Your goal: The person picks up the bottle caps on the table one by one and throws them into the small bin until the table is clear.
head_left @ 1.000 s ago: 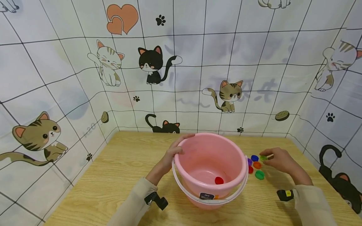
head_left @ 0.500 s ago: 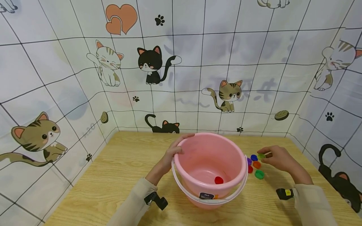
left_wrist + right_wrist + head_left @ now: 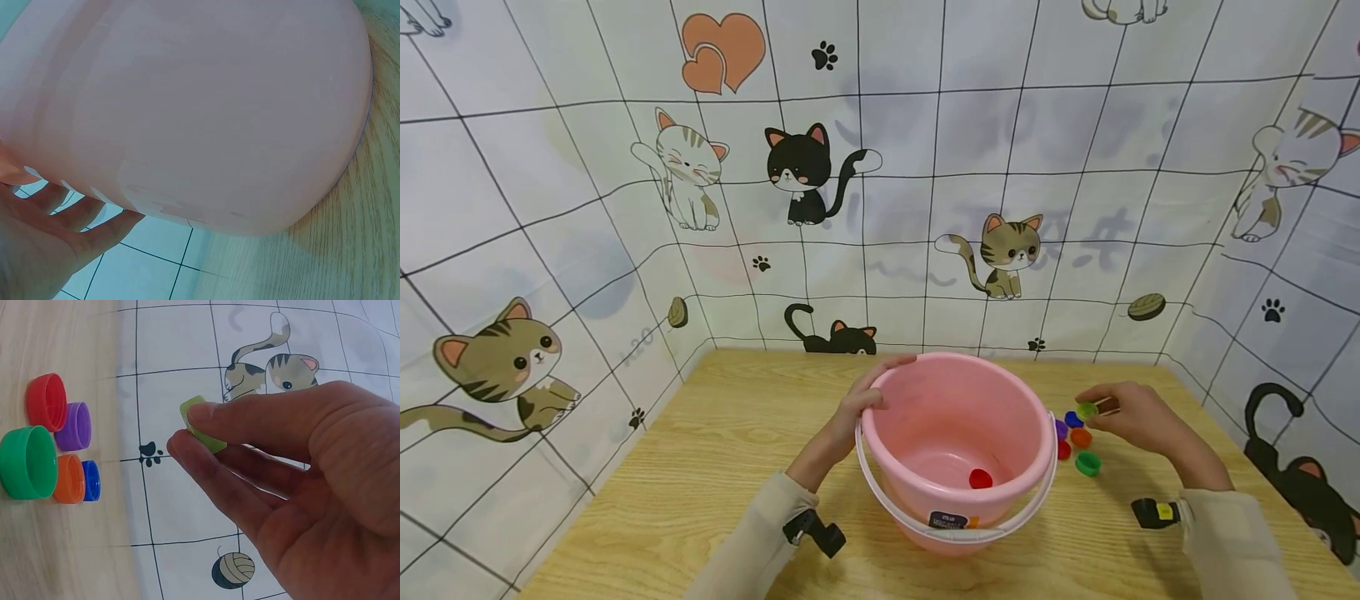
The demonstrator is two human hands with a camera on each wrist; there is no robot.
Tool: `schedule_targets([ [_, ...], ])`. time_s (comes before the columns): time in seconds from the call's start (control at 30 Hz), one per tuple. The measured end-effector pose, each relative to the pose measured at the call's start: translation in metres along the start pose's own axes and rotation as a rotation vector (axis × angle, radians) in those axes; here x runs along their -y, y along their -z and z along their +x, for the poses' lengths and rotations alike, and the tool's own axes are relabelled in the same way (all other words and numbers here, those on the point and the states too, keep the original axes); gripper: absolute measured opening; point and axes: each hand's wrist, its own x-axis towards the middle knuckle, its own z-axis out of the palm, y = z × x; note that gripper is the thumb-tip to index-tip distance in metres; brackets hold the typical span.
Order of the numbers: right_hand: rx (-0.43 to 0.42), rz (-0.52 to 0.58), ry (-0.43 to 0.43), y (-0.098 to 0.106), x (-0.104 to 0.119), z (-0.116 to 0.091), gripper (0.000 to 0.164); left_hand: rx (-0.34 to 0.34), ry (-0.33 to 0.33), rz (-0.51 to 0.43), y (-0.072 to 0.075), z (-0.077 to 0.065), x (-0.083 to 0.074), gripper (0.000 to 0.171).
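Note:
A pink bucket [image 3: 958, 400] with a white handle stands on the table, and a red bottle cap [image 3: 981, 478] lies on its bottom. My left hand [image 3: 859, 402] grips the bucket's rim on the left side, the thumb over the edge; in the left wrist view its fingers spread along the outer wall. Between thumb and fingertips my right hand [image 3: 1131, 414] pinches a light green bottle cap [image 3: 203, 428], held above the table to the right of the bucket. Beside that hand lie caps: green [image 3: 28, 462], orange [image 3: 69, 479], blue [image 3: 91, 480], purple [image 3: 74, 426] and red [image 3: 46, 402].
The wooden table [image 3: 737, 433] carries the bucket and the loose caps. Behind it and at both sides hangs a white sheet [image 3: 895, 208] with grid lines and printed cats. The bucket's white handle [image 3: 973, 535] hangs down at its front.
My right hand has lifted the light green cap off the table and moved slightly left and up with it. My left hand and the bucket have stayed in place.

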Motion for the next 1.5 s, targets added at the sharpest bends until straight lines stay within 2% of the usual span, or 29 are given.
schedule_targets([
  [0.47,-0.01,0.017,0.065,0.002,0.013,-0.002,0.032,0.0,0.01,-0.011,-0.001,-0.001,-0.001,0.078],
  [1.17,0.002,0.03,0.07,0.006,0.028,-0.005,0.034,0.002,0.004,-0.006,0.001,0.0,0.001,0.077],
  [1.5,-0.049,-0.008,0.114,0.007,0.034,-0.005,0.032,0.0,0.005,-0.009,0.0,0.0,0.0,0.077],
])
